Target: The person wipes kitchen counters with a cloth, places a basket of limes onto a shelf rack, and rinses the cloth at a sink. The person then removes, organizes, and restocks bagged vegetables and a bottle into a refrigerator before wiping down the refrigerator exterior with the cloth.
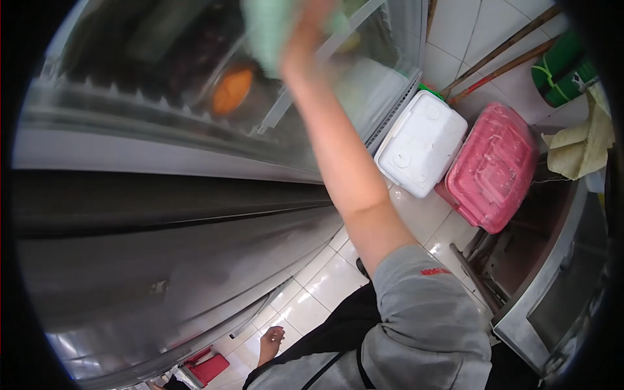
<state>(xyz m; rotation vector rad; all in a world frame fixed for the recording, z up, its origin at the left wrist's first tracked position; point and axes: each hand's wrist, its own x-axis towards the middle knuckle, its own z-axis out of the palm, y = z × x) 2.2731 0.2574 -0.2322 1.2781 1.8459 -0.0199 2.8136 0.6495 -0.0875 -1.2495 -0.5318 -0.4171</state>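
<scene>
My right arm reaches up across the view, and my right hand [307,29] is blurred at the top edge. It grips a pale green cloth [265,32] against or just in front of the glass of a display case [162,71]. Whether the cloth touches the glass is hard to tell from the blur. Behind the glass lies an orange item [232,91]. My left hand [272,339] hangs low beside my body at the bottom, its fingers curled in with nothing visible in them.
Below the glass is a shiny metal counter front [149,279]. A white lidded box [422,143] and a red lidded box [495,166] stand right of the case. Long handles [500,71] lean by a green bucket [562,71]. A red dustpan [209,369] lies at bottom left.
</scene>
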